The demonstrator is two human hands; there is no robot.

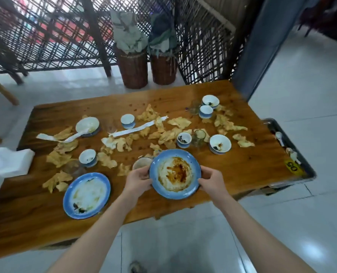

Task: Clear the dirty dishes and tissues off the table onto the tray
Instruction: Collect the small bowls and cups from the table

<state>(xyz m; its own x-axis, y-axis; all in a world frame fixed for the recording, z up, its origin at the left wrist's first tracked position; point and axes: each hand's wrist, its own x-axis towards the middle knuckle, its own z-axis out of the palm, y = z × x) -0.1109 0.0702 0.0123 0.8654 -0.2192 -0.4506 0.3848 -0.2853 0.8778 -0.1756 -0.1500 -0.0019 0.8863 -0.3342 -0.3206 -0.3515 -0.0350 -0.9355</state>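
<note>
A blue-rimmed plate smeared with orange sauce is held over the near edge of the wooden table. My left hand grips its left rim and my right hand grips its right rim. A second dirty blue plate lies on the table to the left. Several small white-and-blue bowls, such as one bowl on the right, stand among many crumpled yellowish tissues. A metal tray sits past the table's right end, mostly hidden by the table.
A white napkin stack rests at the table's left end. Small glasses stand between the bowls. A long paper strip lies mid-table. Two wicker baskets and a lattice screen stand behind the table. Tiled floor is on the right.
</note>
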